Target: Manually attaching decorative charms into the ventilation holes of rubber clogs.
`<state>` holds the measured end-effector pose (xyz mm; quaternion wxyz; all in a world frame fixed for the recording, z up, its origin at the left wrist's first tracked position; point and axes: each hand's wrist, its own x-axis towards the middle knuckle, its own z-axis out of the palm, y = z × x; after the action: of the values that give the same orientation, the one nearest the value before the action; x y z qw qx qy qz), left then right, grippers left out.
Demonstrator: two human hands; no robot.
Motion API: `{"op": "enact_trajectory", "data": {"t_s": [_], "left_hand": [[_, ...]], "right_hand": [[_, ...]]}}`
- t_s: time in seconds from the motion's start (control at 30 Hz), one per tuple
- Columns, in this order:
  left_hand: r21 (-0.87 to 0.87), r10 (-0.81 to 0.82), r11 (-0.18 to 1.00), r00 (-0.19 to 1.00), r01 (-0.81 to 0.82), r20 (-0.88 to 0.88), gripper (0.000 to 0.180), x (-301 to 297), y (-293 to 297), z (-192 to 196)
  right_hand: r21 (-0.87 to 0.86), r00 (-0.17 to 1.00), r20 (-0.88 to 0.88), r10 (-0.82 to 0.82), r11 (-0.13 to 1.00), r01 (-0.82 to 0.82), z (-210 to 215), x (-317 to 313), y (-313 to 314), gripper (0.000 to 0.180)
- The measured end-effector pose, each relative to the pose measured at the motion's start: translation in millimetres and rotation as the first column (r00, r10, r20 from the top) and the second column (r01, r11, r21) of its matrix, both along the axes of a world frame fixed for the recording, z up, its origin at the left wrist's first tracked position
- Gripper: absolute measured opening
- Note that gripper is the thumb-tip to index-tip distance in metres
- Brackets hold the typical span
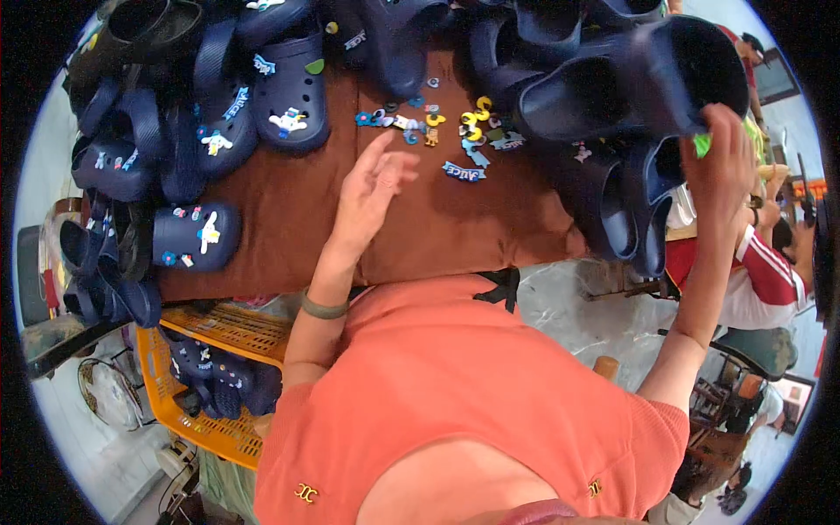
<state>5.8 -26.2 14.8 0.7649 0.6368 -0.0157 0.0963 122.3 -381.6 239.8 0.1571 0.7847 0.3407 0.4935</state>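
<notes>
My right hand (723, 166) reaches to the far right, its fingertips at the rim of a dark navy foam clog (669, 74) that it appears to grip; the clog looks slightly blurred. My left hand (376, 194) hovers over the brown cloth with its fingers loosely apart and nothing visible in them. Just beyond it lies a loose group of small shoe charms (404, 122) in blue, white and orange. Beside these are yellow and black charms (475, 121) and a light-blue banner-shaped charm (464, 172).
Navy clogs fitted with charms (290, 101) crowd the table's left side, and one clog (197, 236) lies near its front edge. More plain clogs (604, 188) are piled on the right. A yellow plastic crate (210, 437) of clogs stands below left. Other people sit at the right.
</notes>
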Motion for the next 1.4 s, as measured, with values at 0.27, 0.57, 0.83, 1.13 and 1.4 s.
{"op": "enact_trajectory", "data": {"t_s": [0.27, 0.57, 0.83, 1.13, 1.4], "left_hand": [[0.533, -0.180, 0.845, 0.965, 0.053, 0.190, 0.089, -21, 12, 112], [0.567, -0.222, 0.767, 0.953, 0.300, -0.204, 0.053, -31, 113, 43], [0.586, 0.365, 0.780, 0.920, -0.218, -0.144, 0.032, -61, 89, 79], [0.579, 0.111, 0.811, 0.953, 0.076, -0.281, 0.045, -43, 19, 24], [0.495, -0.040, 0.837, 0.928, 0.234, -0.370, 0.046, -49, 26, 23]], "right_hand": [[-0.146, 0.767, -0.515, 0.381, 0.844, -0.517, -90, -106, 143, 0.019], [0.384, 0.221, -0.690, 0.689, 0.607, -0.695, -152, -97, 188, 0.029], [0.684, 0.431, -0.557, 0.710, 0.686, -0.246, -184, 14, 218, 0.014], [0.512, 0.132, -0.759, 0.637, 0.710, -0.484, -200, -9, 258, 0.026], [0.647, 0.072, -0.723, 0.687, 0.709, -0.279, -201, -27, 242, 0.026]]}}
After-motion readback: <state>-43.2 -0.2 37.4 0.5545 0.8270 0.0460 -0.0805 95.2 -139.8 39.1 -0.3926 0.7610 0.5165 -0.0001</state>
